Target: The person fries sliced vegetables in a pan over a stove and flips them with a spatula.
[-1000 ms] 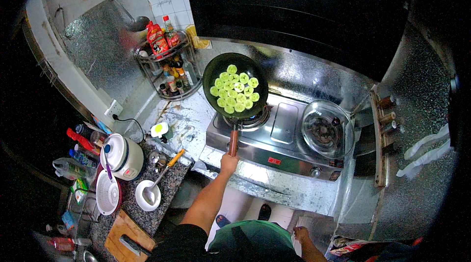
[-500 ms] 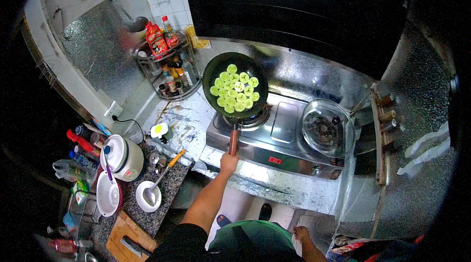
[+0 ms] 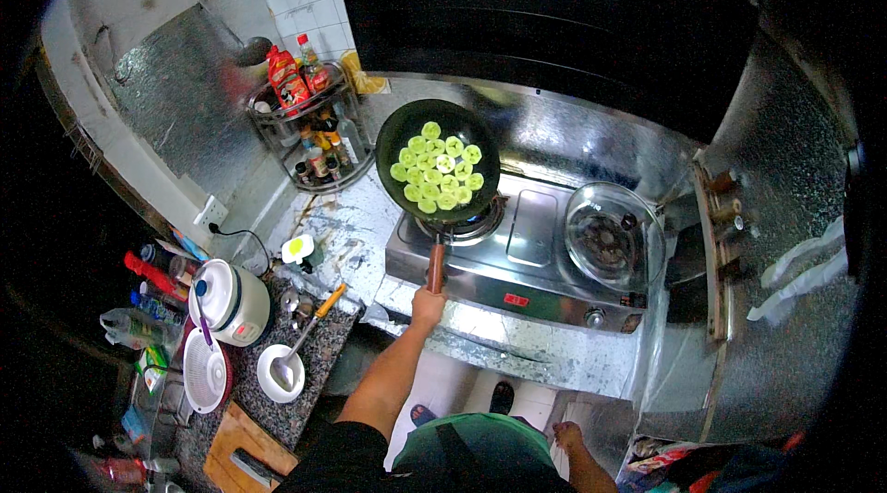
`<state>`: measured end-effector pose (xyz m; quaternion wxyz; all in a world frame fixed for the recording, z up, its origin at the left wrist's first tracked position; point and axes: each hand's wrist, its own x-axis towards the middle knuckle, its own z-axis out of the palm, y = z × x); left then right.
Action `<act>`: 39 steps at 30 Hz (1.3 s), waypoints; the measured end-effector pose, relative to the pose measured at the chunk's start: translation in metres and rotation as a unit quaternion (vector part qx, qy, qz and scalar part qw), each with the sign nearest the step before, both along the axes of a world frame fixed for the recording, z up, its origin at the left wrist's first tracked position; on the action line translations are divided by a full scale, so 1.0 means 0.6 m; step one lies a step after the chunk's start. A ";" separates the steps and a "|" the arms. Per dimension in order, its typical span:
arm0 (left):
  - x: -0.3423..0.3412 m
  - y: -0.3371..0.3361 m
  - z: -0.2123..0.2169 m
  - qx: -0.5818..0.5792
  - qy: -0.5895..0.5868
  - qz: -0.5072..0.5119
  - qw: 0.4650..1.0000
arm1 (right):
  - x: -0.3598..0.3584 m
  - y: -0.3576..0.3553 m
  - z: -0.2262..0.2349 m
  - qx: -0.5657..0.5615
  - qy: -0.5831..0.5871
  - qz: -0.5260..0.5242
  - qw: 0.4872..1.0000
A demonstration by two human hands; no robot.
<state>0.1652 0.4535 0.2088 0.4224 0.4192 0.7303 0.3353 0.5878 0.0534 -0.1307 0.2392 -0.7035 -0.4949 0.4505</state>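
Observation:
My left hand is closed around the brown handle of a dark wok. Round green cucumber slices lie spread over the middle of the wok in one loose layer. The wok sits tilted over the left burner of a steel gas stove, where a bit of blue flame shows at its edge. Low by my side hangs my right hand, away from the stove; its fingers are too small and foreshortened to read.
A glass lid rests on the right burner. Leftward stand a corner rack with bottles, a rice cooker, a strainer basket, a white bowl holding a spatula, and a cutting board with a knife.
The view has shifted slightly. My left hand keeps its grip on the wok handle, and the cucumber slices keep nearly the same layout. My right hand still hangs low.

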 end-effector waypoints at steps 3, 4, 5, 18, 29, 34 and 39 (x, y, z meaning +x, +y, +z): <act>-0.003 0.003 -0.009 -0.027 0.015 0.001 1.000 | 0.001 0.000 0.001 0.038 0.010 0.052 0.998; 0.000 0.001 0.002 -0.031 0.006 -0.006 0.999 | 0.008 -0.005 -0.014 0.024 0.014 0.063 0.998; 0.003 -0.003 0.015 -0.036 -0.004 -0.014 0.999 | 0.017 -0.011 -0.026 -0.007 0.028 0.058 0.998; 0.010 -0.006 -0.008 0.003 0.007 -0.018 1.000 | -0.030 0.033 0.060 -0.062 -0.046 0.009 0.997; 0.006 -0.009 0.002 -0.005 -0.081 -0.027 0.996 | -0.049 0.085 0.161 -0.016 -0.364 0.361 0.858; 0.016 -0.022 0.057 -0.052 -0.209 -0.047 0.975 | -0.044 0.077 0.142 -0.016 -0.306 0.319 0.897; 0.036 -0.015 0.064 -0.052 -0.247 -0.073 0.965 | -0.015 0.038 0.047 -0.078 -0.087 0.083 0.990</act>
